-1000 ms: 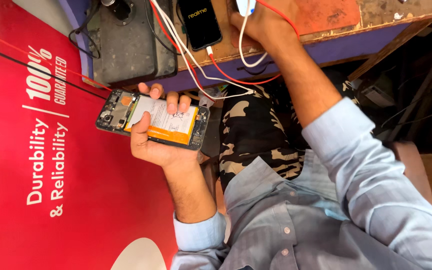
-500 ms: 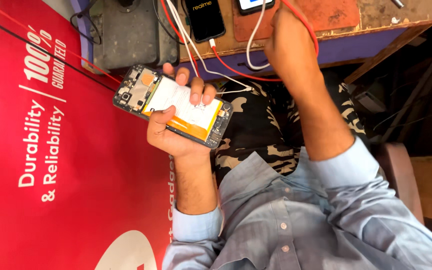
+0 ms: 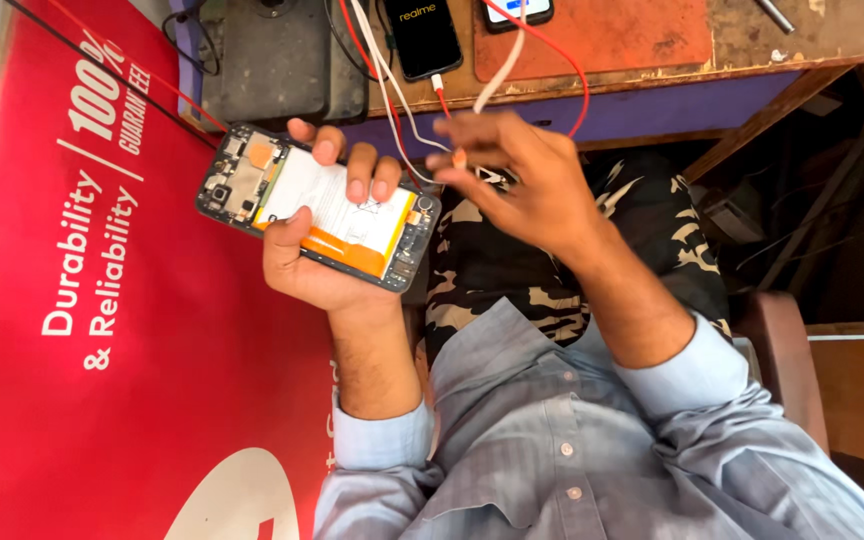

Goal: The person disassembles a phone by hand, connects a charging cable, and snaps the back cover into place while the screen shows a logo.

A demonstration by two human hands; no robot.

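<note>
Left hand (image 3: 317, 255): fingers wrapped around an opened smartphone (image 3: 317, 205), back cover off, white battery with an orange strip and circuit board exposed; held over the lap, beside a red banner (image 3: 102, 380). Right hand (image 3: 527, 185): fingers pinched on the plug end of a white charging cable (image 3: 497, 75), just beside the phone's lower edge. Bench (image 3: 752, 45): worn wooden top, carrying a black smartphone (image 3: 422, 35), red wires (image 3: 577, 90) and a grey box (image 3: 282, 60).

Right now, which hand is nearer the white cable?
Right. The right hand pinches the white cable at its end; the left hand holds the opened phone beside it.
</note>
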